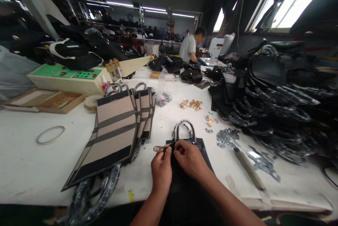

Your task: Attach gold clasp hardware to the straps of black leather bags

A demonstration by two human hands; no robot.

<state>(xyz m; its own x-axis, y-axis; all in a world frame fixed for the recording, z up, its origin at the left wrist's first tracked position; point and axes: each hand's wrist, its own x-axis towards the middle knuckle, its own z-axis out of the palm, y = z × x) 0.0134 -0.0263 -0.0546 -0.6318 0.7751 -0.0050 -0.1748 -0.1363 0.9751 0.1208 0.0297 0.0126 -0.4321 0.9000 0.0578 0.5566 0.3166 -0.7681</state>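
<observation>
A black bag panel (186,187) with plastic-wrapped handles (194,129) lies on the white table at the front edge. Over its upper part, my left hand (161,166) pinches a small dark strap that ends in a gold-coloured metal piece (159,148). Close beside it, my right hand (188,156) has its fingers pressed together at the other end of the strap; its fingertips partly hide what they hold. Beyond the handles lies a pile of small gold fittings (194,105), and a few more gold pieces (209,118) are to the right.
Stacked bag panels (113,124) stand left; a large pile of black bags (266,74) is at right. A grey-handled tool (249,169) lies near metal plates (227,138). Behind are a cream machine (66,80), a cardboard box (60,102) and a person (188,48).
</observation>
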